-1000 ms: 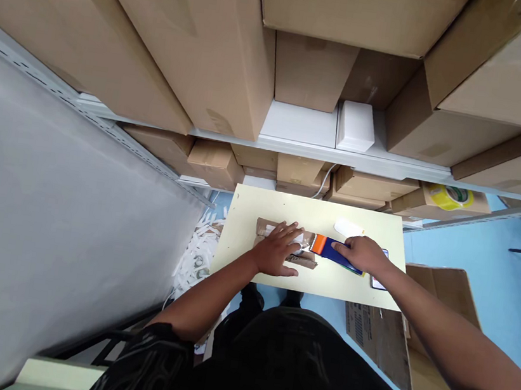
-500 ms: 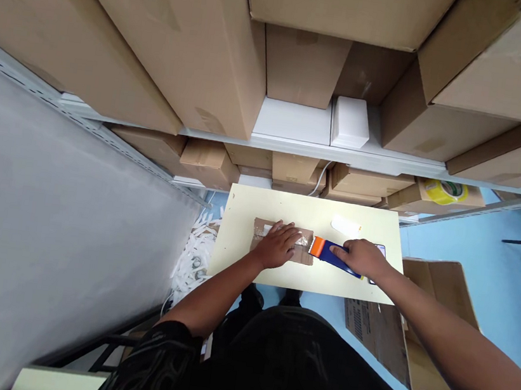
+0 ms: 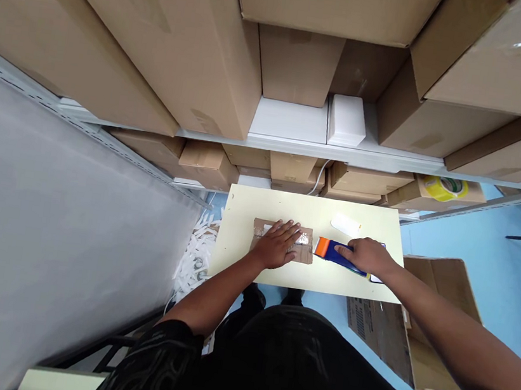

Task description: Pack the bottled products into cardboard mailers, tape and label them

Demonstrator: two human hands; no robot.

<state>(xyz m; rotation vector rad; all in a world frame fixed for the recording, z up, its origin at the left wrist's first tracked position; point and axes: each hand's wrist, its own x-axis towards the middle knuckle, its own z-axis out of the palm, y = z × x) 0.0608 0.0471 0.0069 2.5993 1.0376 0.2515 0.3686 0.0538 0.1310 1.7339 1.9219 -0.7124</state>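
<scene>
Tbl. [image 3: 245, 202]: 1 ctn [image 3: 303, 256], 1 tape disp. [image 3: 332, 254], 1 phone [image 3: 375, 279], 1 wht. card [image 3: 345, 224]; shelf boxes: 1 yel. tape roll [image 3: 435, 189].

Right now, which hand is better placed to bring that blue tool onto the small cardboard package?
Probably the right hand: it grips the blue tool, whose orange end is close beside the cardboard package. The left hand lies spread over the package.

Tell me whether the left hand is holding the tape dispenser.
No, the right hand grips the tape dispenser, while the left hand lies on the small cardboard box.
</scene>
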